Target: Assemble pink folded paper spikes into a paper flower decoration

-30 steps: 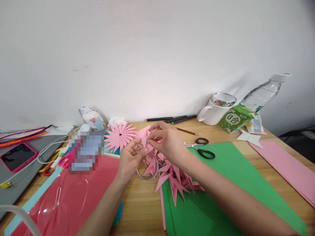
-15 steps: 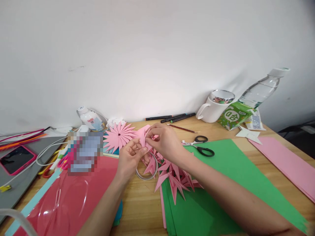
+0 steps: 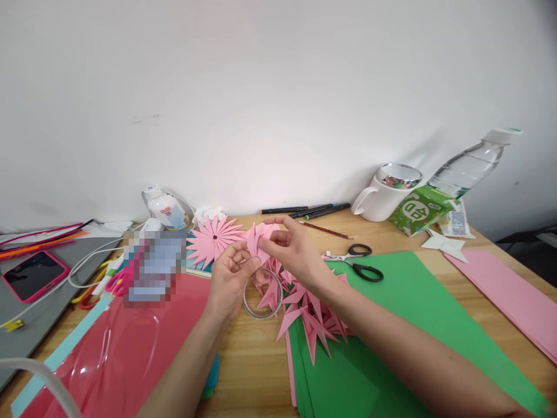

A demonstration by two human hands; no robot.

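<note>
Between my two hands is a folded pink paper piece (image 3: 253, 239). My left hand (image 3: 231, 277) is closed, pinching its lower left side between thumb and fingers. From above and to the right, my right hand (image 3: 292, 248) grips the same piece, its fingers closed on the paper. A roll of clear tape (image 3: 262, 316) hangs at my left hand, its ring below the fingers; how it is held is hidden. Beyond my left hand lies a round, many-pointed pink paper star (image 3: 214, 237). Several pointed pink folded pieces (image 3: 311, 325) are heaped beneath my right wrist.
Black-handled scissors (image 3: 363, 264) lie by green paper sheets (image 3: 418, 325). Red sheets (image 3: 130, 337) in clear film are at left. Markers (image 3: 319, 210), a white mug (image 3: 387, 194), a green box (image 3: 420, 210) and a tilted bottle (image 3: 472, 165) stand along the wall. Pink strips (image 3: 505, 296) lie right.
The view has shifted slightly. My right hand's fingers have moved a little on the pink paper, more spread over its top. The left hand keeps its pinch.
</note>
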